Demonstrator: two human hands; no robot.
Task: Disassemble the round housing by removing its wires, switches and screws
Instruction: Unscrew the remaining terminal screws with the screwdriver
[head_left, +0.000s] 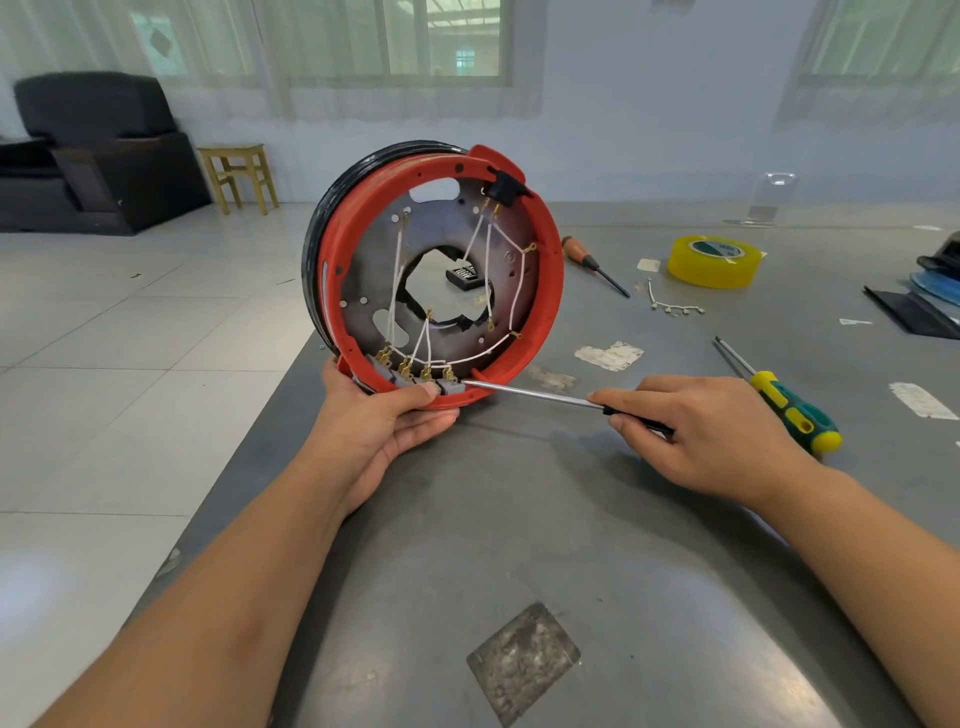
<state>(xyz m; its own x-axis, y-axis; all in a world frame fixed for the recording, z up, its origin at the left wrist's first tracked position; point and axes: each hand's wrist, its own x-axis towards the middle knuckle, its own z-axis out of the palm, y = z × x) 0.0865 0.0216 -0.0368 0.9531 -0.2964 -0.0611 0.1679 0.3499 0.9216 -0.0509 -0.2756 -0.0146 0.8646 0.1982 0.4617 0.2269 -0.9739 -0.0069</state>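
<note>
The left hand (387, 421) gripped the lower rim of the housing (545, 291), thumb curled over the red edge and fingers underneath, holding it upright on its edge at the near left corner of the table (519, 519), its open side turned toward the person. The right hand (711, 431) was closed around a screwdriver (524, 392), index finger stretched along the shaft, and the tip met the rim right beside the last of four grey switches (451, 385) lined up along the bottom. White wires (488, 260) ran from the brass terminals on those switches up across the dark metal plate, past the jagged hole in its middle, to a black switch (505, 189) at the top of the ring. A black band wrapped the far side of the housing. Just beyond the right hand lay a second screwdriver (789, 408) with a green and yellow handle, and farther back an orange-handled one (592, 264). Near that sat a yellow roll of tape (714, 260), and between the two lay a short loose wire (675, 306) with small terminals. Scraps of old tape stuck to the grey surface. Off the table to the left stood a wooden stool (239, 174) and a dark armchair (98, 150) on the tiled floor.
</note>
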